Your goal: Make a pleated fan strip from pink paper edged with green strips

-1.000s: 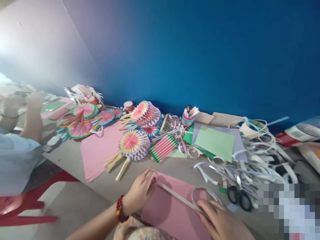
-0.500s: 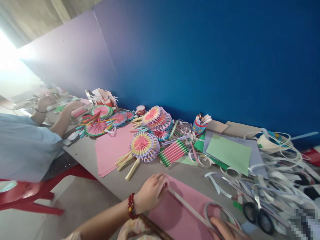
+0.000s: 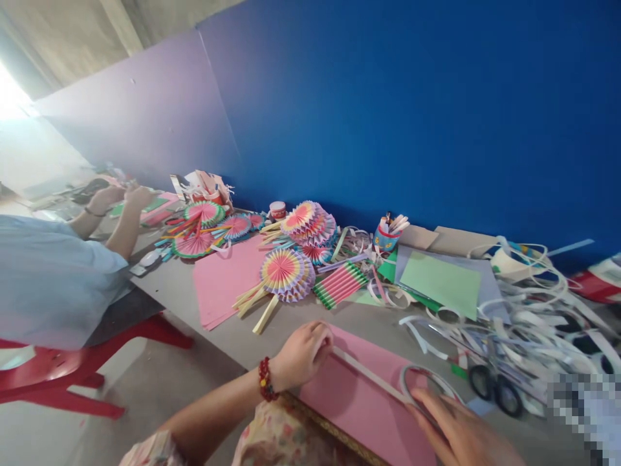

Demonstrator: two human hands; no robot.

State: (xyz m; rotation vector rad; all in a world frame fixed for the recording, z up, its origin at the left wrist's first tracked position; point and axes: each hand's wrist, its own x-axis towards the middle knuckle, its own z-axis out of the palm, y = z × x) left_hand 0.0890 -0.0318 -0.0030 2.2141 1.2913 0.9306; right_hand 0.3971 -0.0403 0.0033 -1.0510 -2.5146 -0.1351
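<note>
A pale strip of tape (image 3: 371,375) stretches between my hands over a pink paper sheet (image 3: 369,414). My left hand (image 3: 303,356), with a red beaded bracelet at the wrist, is closed in a pinch on the strip's far end, at the sheet's left edge. On the right, my right hand (image 3: 453,430) grips the tape roll (image 3: 431,382); its fingers cover the roll's lower part. The sheet lies flat at the table's front edge. Scissors (image 3: 495,388) with black handles lie to the right of the roll.
Pleated paper fans (image 3: 286,272), pink paper (image 3: 226,278) and rolled paper sticks (image 3: 341,285) lie beyond my left hand. Green paper (image 3: 441,281) and a heap of paper strips (image 3: 548,323) fill the right. A co-worker (image 3: 53,278) sits at left. A blue wall (image 3: 388,116) stands behind.
The view has shifted slightly. Both hands still hold the tape stretched over the pink sheet, and the co-worker's hands have come closer together.
</note>
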